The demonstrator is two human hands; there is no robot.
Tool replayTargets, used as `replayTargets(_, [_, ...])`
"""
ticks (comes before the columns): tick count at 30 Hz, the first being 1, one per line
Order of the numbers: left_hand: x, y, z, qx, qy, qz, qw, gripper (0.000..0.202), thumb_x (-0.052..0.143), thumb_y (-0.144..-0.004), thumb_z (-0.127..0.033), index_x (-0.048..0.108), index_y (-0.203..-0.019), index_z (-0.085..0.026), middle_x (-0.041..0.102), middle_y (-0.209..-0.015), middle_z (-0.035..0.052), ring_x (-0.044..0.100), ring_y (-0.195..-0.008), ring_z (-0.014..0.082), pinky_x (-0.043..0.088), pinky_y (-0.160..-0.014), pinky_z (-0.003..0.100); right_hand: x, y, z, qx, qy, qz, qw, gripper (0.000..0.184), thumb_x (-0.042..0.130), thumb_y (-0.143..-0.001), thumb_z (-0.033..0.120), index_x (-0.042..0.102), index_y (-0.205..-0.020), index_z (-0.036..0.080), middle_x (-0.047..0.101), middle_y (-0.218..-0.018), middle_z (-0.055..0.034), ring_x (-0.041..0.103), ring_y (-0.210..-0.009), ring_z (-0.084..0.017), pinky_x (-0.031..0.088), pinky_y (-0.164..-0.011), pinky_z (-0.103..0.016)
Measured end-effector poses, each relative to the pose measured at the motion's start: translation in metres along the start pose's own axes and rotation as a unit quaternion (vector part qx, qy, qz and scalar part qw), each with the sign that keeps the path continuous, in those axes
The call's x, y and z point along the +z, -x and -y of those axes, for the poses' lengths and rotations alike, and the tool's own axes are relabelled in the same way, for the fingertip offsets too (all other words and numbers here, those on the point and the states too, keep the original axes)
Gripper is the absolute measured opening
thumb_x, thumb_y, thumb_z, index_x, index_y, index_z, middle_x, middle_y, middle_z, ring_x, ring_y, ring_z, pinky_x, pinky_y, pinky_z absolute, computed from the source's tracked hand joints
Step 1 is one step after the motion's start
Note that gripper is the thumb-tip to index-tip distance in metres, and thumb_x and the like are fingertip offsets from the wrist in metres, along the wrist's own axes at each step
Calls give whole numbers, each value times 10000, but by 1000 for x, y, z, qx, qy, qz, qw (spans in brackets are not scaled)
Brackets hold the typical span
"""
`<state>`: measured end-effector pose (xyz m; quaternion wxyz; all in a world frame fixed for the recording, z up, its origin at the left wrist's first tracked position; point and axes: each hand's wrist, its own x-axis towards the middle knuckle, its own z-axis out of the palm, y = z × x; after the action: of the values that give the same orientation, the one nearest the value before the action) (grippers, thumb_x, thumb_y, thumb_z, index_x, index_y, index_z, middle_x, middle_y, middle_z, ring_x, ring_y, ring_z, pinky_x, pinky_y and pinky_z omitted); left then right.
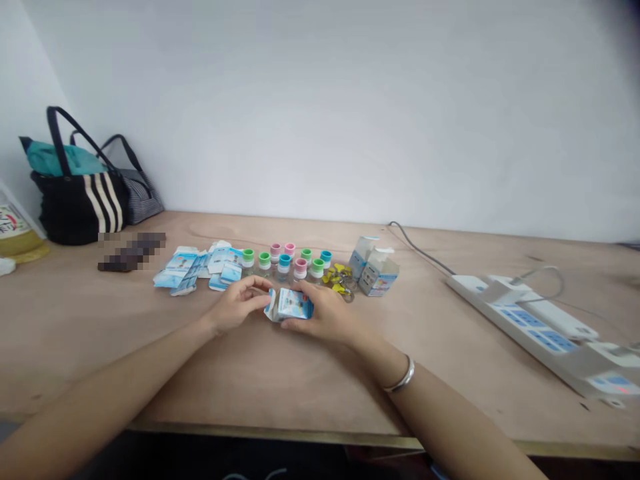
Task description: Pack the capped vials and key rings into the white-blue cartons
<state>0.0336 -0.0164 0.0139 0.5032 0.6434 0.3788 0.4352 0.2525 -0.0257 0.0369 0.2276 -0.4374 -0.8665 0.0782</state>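
Observation:
Both hands meet at the middle of the wooden table [150, 373] on one small blue-and-white carton [295, 304]. My right hand [327, 313] wraps its fingers round the carton's body. My left hand [237, 303] pinches the carton's open flap end at the left. Just behind the hands stands a cluster of small bottles [287, 263] with green, pink and blue caps. A pile of flat, unfolded cartons [200, 268] lies to the left of the bottles. Two upright folded cartons [375, 270] stand to the right, with small yellow pieces [339, 279] beside them.
A white power strip [540, 330] with plugs and cables lies along the right side. A black striped bag [80, 193] and a grey bag [137, 193] stand at the back left against the wall. A dark flat object [131, 252] lies near them.

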Motion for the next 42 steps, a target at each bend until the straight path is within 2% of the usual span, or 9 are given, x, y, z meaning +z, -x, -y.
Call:
replayTargets(8, [6,0,1,20,-43,-3,999,230,645,-735,-257,599,-937,-158,647,-892,39,609,-774,148,495,-740,294,-1,1,4,-3,13,8,1000,562,670,-687,541,553,-1139,230,660,-963,-68,618,-815,-218,406,-641,-268])
replayTargets(14, [5,1,1,19,-57,1,998,318,685,-698,-307,589,-966,-165,630,-874,31,604,-777,154,506,-709,286,0,1,6,-13,15,-3,1000,571,692,-673,515,560,-1149,227,661,-977,-73,618,-832,-223,403,-644,-269])
replayTargets(23, [4,0,4,27,-40,9,999,255,657,-734,-280,588,-949,-161,619,-865,23,598,-757,132,497,-723,276,-1,1,6,-9,30,7,999,557,680,-682,524,567,-1147,237,664,-966,-71,622,-838,-228,410,-653,-276])
replayTargets(27, [7,4,2,65,-35,58,996,430,708,-701,-293,543,-1081,-177,603,-974,47,598,-839,147,516,-777,303,0,1,7,-32,24,1,999,543,669,-705,496,561,-1173,242,659,-1008,-75,619,-846,-221,413,-662,-272])
replayTargets(32, [7,7,1,112,-156,73,979,702,796,-589,-293,488,-1216,-228,546,-1198,92,601,-899,195,538,-764,332,1,0,9,-48,21,-6,999,558,673,-707,467,536,-1201,246,644,-1057,-85,620,-858,-228,435,-695,-297])
replayTargets(35, [2,5,0,97,-166,59,980,689,754,-646,-267,437,-1257,-236,545,-1207,93,611,-920,199,534,-796,352,-7,-1,5,-59,-23,-42,997,594,714,-669,438,520,-1186,220,619,-1121,-97,601,-962,-254,449,-799,-345])
replayTargets(38, [-4,3,0,68,-111,44,991,669,726,-681,-238,394,-1261,-250,507,-1239,92,606,-955,186,527,-823,357,-14,-3,-4,-70,-128,-99,984,691,752,-644,381,444,-1236,203,561,-1212,-118,548,-1086,-254,438,-889,-363])
replayTargets(40, [-5,2,0,55,-67,44,995,663,727,-685,-246,384,-1252,-259,485,-1254,92,594,-998,188,518,-850,366,-14,-4,-8,-55,-207,-115,970,741,762,-639,363,396,-1263,200,556,-1193,-117,561,-1045,-234,469,-833,-340])
replayTargets(42, [-4,2,1,48,-35,54,997,656,730,-687,-260,383,-1244,-263,476,-1264,92,590,-1012,189,513,-863,379,-10,-5,-10,-31,-254,-98,962,664,761,-642,371,445,-1198,193,595,-1059,-84,591,-892,-197,485,-702,-290])
